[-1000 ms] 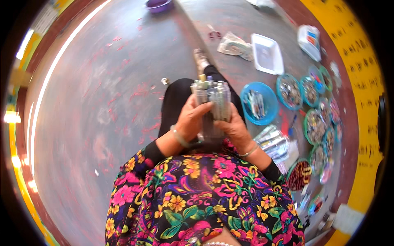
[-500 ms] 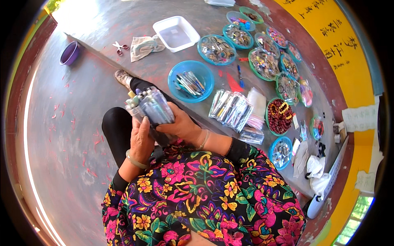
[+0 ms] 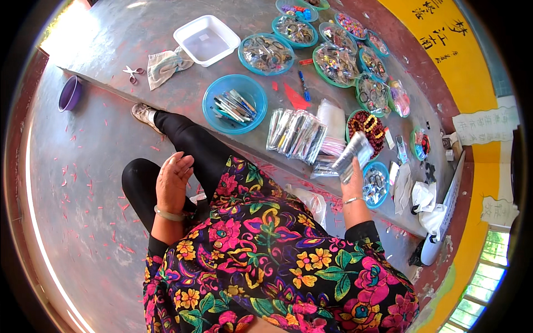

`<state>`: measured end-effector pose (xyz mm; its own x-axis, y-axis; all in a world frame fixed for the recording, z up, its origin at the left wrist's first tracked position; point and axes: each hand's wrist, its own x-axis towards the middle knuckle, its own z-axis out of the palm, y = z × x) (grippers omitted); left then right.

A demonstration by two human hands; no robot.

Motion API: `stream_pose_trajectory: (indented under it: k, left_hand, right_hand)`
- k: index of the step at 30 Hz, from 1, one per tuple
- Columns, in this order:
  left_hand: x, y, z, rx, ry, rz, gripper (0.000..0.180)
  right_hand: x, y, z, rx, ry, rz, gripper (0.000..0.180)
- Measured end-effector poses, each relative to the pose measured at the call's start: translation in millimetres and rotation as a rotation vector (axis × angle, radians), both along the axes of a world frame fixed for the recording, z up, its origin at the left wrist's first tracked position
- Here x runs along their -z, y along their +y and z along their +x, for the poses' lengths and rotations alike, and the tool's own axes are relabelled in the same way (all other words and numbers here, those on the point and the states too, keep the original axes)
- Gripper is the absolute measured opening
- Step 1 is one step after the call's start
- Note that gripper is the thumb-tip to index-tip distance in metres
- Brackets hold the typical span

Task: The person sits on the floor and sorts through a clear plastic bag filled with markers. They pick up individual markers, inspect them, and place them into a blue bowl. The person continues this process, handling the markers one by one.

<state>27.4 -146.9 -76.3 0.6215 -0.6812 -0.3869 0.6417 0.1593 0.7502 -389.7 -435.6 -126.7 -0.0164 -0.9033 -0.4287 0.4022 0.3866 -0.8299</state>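
My right hand (image 3: 352, 190) is out to the right, gripping a clear packet of pens (image 3: 356, 151) by its lower end. That packet is over the edge of a smaller stack of packets (image 3: 325, 167) and partly covers a bowl of dark red and yellow beads (image 3: 363, 119). More pen packets (image 3: 296, 135) lie in a pile just left of it. Above my bent knee, my left hand (image 3: 173, 180) is raised and holds nothing, its fingers loosely curved and apart from the thumb. Loose pens (image 3: 236, 105) lie in a blue basin (image 3: 209, 102) ahead of me.
Several bowls of small goods, including a blue one (image 3: 244, 47), spread to the far right. A white tub (image 3: 182, 36), cloth (image 3: 165, 67), scissors (image 3: 132, 73) and purple bowl (image 3: 70, 93) are farther left. A raised floor edge (image 3: 111, 89) runs diagonally ahead.
My hands have parted. The right one has carried the pen packet from in front of me to the right; the left one has let go. The view has shifted slightly.
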Motion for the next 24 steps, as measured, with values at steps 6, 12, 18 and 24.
stream_pose_trajectory:
  k: [6, 12, 18, 24]
  left_hand:
    - [3, -1, -2, 0.033, 0.025, 0.066, 0.032]
    - [0, 1, -3, 0.021, 0.011, 0.048, 0.03]
    - [-5, 0, -6, 0.011, 0.016, 0.074, 0.028]
    - [-4, 0, -6, 0.01, 0.003, 0.075, 0.028]
  right_hand:
    - [79, 22, -43, 0.308, 0.139, 0.361, 0.042]
    - [123, 5, -33, 0.317, 0.048, 0.271, 0.037]
    - [110, -5, -13, 0.325, 0.072, 0.273, 0.037]
    - [104, 7, -32, 0.42, 0.137, 0.214, 0.045]
